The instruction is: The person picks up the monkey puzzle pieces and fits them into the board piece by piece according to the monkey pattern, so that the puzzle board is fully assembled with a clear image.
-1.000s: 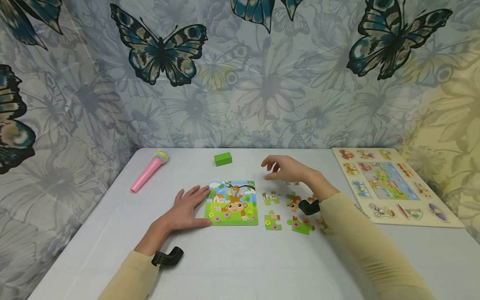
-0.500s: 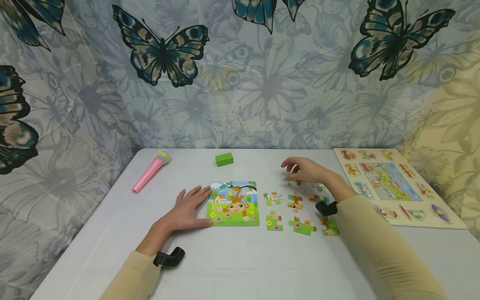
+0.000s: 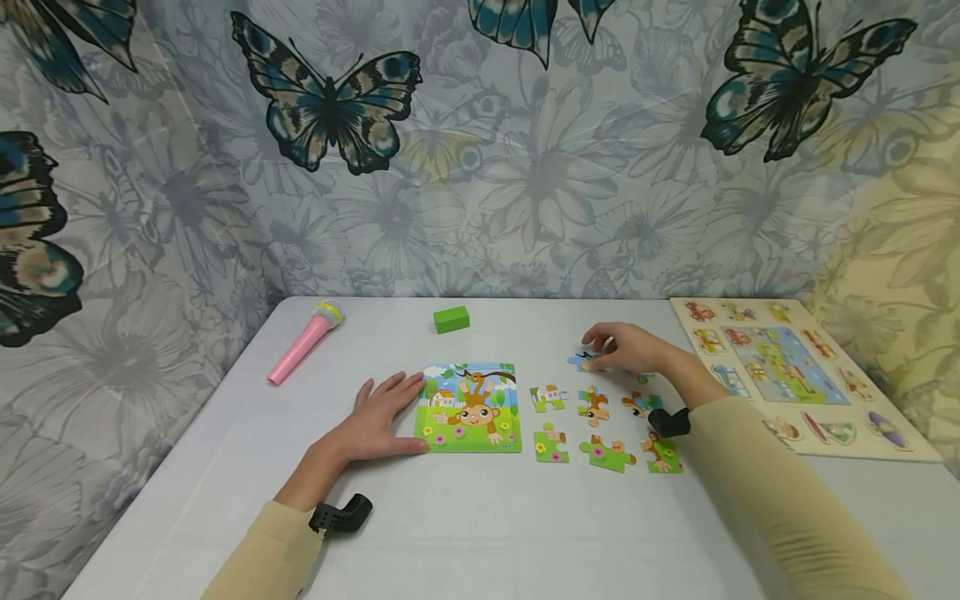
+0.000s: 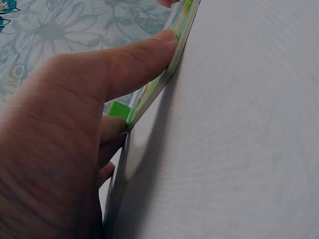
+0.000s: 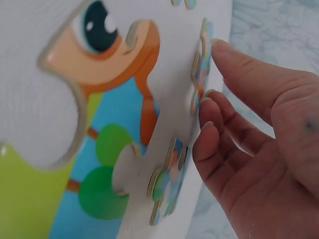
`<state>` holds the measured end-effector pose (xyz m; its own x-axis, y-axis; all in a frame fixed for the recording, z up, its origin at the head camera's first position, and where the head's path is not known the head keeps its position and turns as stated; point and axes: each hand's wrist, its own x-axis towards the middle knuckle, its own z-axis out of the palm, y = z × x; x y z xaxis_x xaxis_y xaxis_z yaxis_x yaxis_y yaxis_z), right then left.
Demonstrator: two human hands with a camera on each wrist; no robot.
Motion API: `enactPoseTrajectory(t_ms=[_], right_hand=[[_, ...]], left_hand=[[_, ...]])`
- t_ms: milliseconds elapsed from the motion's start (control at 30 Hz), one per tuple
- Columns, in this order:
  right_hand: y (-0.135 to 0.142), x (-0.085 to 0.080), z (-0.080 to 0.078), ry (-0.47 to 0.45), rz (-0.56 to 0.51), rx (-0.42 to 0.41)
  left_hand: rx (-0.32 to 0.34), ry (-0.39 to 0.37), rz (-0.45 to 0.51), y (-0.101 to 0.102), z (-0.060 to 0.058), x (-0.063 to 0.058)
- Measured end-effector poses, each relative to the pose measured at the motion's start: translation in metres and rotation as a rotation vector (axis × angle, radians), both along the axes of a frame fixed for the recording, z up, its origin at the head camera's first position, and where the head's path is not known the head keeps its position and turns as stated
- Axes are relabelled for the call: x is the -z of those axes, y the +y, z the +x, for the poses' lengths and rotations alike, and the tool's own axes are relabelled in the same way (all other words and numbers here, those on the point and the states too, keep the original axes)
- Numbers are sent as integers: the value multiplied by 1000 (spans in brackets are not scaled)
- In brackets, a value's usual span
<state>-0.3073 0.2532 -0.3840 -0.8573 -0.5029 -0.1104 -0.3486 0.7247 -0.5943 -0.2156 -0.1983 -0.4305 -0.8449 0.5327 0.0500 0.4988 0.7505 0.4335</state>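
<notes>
Left hand (image 3: 372,427) spread on the central monkey board (image 3: 474,410), right hand (image 3: 630,347) perhaps pinching, I couldn't tell, the right-of-centre puzzle piece (image 3: 578,361) wanted lifting by its edges.

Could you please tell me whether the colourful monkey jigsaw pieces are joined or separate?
Separate: the visible colourful, knob-edged jigsaw pieces lie apart, white tabletop showing between them, right of the square monkey picture board.

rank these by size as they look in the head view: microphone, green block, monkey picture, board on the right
Largest to smallest:
1. board
2. monkey picture
3. microphone
4. green block
The microphone is long but thin.
</notes>
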Motion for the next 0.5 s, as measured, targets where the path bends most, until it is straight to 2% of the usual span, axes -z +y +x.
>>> enactPoseTrajectory(t_ms=[267,500], right_hand=[[4,3,1,14,55,14],[2,5,0,21,59,5]], left_hand=[[-4,-4,-7,0,0,1],[-1,2,-2,0,0,0]])
